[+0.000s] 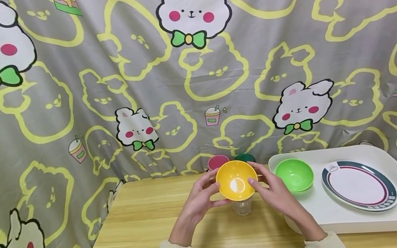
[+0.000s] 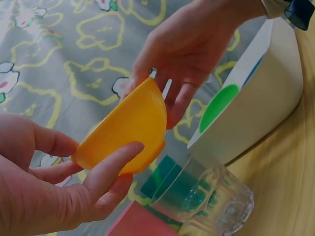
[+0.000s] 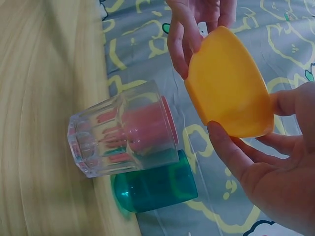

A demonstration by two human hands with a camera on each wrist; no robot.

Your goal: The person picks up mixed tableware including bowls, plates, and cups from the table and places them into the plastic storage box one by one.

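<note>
A yellow bowl point(image 1: 236, 178) is held up between both hands, its inside facing the head camera. My left hand point(image 1: 199, 199) grips its left side, with the thumb and fingers point(image 2: 115, 164) spread over the wall and rim. On the other side my right hand point(image 1: 274, 190) pinches the rim and wall between thumb and fingers. Just below the bowl stands a clear faceted glass point(image 3: 125, 132) on the wooden table. Behind it are a pink cup point(image 1: 218, 162) and a green translucent cup point(image 3: 156, 184), partly hidden in the head view.
At the right, a white tray point(image 1: 358, 222) holds a green bowl point(image 1: 294, 175) and a white plate point(image 1: 360, 186) with a dark patterned rim. The wooden table point(image 1: 137, 229) ends at a grey cartoon-print curtain point(image 1: 161, 86), which hangs behind and along the left.
</note>
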